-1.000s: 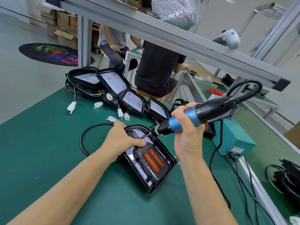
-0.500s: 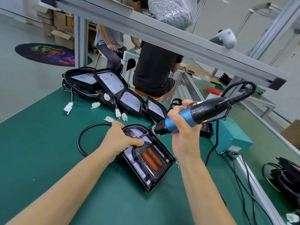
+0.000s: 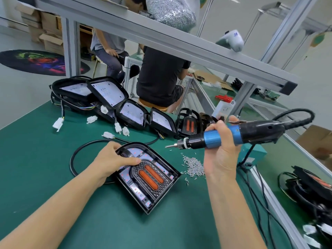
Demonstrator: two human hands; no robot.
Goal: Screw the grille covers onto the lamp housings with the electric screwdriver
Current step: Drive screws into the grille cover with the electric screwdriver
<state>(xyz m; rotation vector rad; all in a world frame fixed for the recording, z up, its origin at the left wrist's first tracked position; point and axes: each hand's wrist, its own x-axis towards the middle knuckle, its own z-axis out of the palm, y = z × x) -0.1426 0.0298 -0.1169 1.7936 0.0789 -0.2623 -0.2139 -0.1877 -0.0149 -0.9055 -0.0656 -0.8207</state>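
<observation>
A black lamp housing (image 3: 161, 193) lies flat on the green mat in front of me. Its grille cover (image 3: 151, 175), with two orange bars, sits inside it. My left hand (image 3: 115, 162) presses on the housing's far left end, index finger stretched onto the grille's top edge. My right hand (image 3: 221, 150) grips the blue and black electric screwdriver (image 3: 233, 135), held nearly level above the mat. Its bit points left and hangs in the air to the right of the housing. A heap of small silver screws (image 3: 193, 165) lies on the mat under the tool.
Several lamp housings (image 3: 107, 95) with white plugs lean in a row at the mat's far edge; one with a grille (image 3: 189, 125) stands behind the screwdriver. A teal power box (image 3: 256, 153) sits right. Cables and more lamps (image 3: 309, 189) lie far right. An aluminium beam (image 3: 179, 45) crosses overhead; two people sit beyond.
My right hand lifted the screwdriver off the housing's top and drew it right; its bit now hangs in the air and the screw heap shows. My left hand stays on the housing.
</observation>
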